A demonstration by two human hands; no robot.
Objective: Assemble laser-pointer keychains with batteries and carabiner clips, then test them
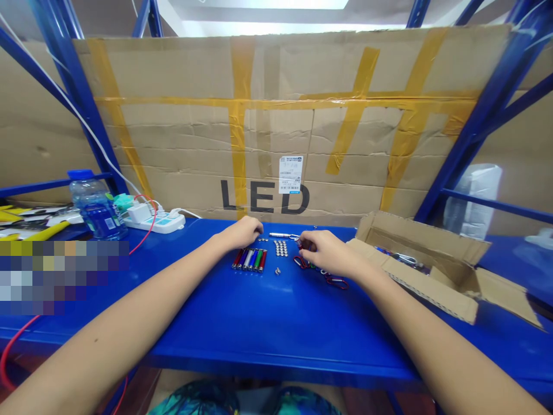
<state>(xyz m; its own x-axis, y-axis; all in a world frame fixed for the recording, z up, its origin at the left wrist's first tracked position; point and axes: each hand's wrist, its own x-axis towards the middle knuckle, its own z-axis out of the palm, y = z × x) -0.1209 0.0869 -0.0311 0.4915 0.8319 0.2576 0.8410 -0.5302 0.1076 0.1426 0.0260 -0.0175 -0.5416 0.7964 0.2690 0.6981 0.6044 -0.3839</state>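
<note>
My left hand (245, 233) rests at the back of the blue table, fingers curled down beside a few small silver pieces (262, 240); whatever its fingertips hold is hidden. In front of it lies a row of small metallic tubes (249, 260) in red, blue, silver and green. My right hand (323, 250) is closed, thumb against fingers, with a small red carabiner (299, 245) partly showing at the fingertips. Below it lie several carabiners (337, 282). Between the hands are rows of small silver button-like pieces (281, 248), a silver tube (280, 235) and a lone silver piece (277, 271).
An open cardboard box (432, 288) with metal items inside stands right. At left are a power strip (162, 222), a water bottle (95, 207) and a red cable (144, 233). A taped cardboard panel (194, 150) and blue posts (470, 132) bound the table (268, 328).
</note>
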